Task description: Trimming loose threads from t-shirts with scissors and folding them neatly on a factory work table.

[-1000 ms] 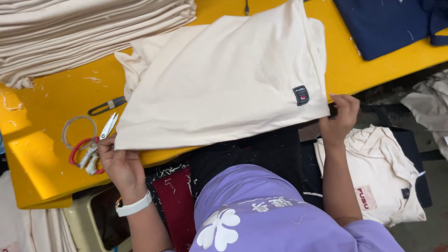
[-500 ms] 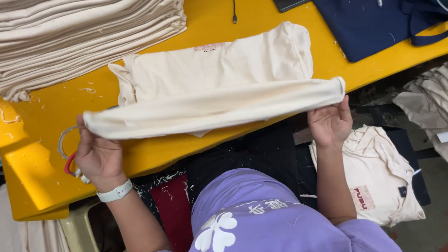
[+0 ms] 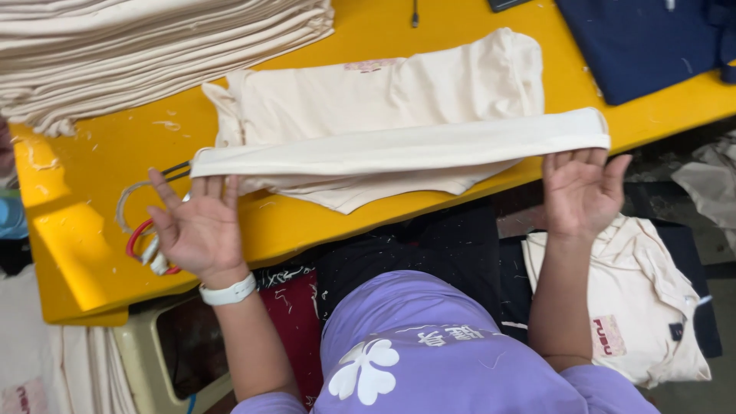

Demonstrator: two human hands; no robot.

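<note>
A cream garment (image 3: 368,96) lies on the yellow table (image 3: 84,230). Its near edge is folded over into a long raised band (image 3: 399,149) across the front. My left hand (image 3: 195,230), with a white band on the wrist, has its palm up and fingers spread, the fingertips touching the band's left end. Over at the band's other end my right hand (image 3: 583,192) is likewise flat and spread, fingertips just under the cloth. Neither hand closes on the cloth.
A tall stack of folded cream garments (image 3: 153,54) fills the table's far left. A navy garment (image 3: 644,46) lies far right. Thread snips with a red loop (image 3: 146,241) lie by my left hand. Another cream garment (image 3: 636,307) rests below the table's right side.
The garment lay flat a second ago. Both hands lifted its near edge and rolled it away from me, then went from gripping the cloth to flat, spread palms.
</note>
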